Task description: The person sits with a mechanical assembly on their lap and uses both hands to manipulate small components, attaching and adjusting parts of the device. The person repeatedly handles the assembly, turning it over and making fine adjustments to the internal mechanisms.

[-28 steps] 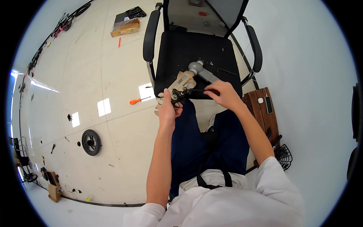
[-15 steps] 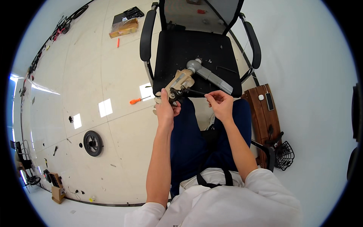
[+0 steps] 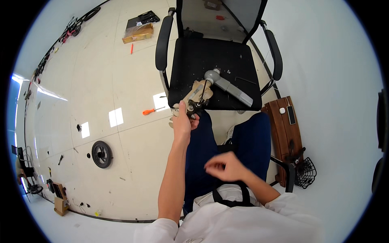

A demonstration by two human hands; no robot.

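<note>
My left hand is closed round the near end of a beige and black mechanical part with metal fittings, held over the front edge of the black chair seat. A thin black rod, like a hex key, sticks up from this part, with no hand on it. Beyond it on the seat lies a grey piece with a rounded head and a flat arm. My right hand is above my lap, apart from the part. Its fingers are curled together and blurred; anything between them is hidden.
An L-shaped hex key and small bits lie on the seat. Left on the floor are an orange screwdriver, a black wheel and a cardboard box. At right, a wooden bench holds a phone, beside a wire basket.
My right hand has let go of the black rod and drawn back toward my lap. The rod has swung from pointing right to pointing up and away. My left hand keeps its hold.
</note>
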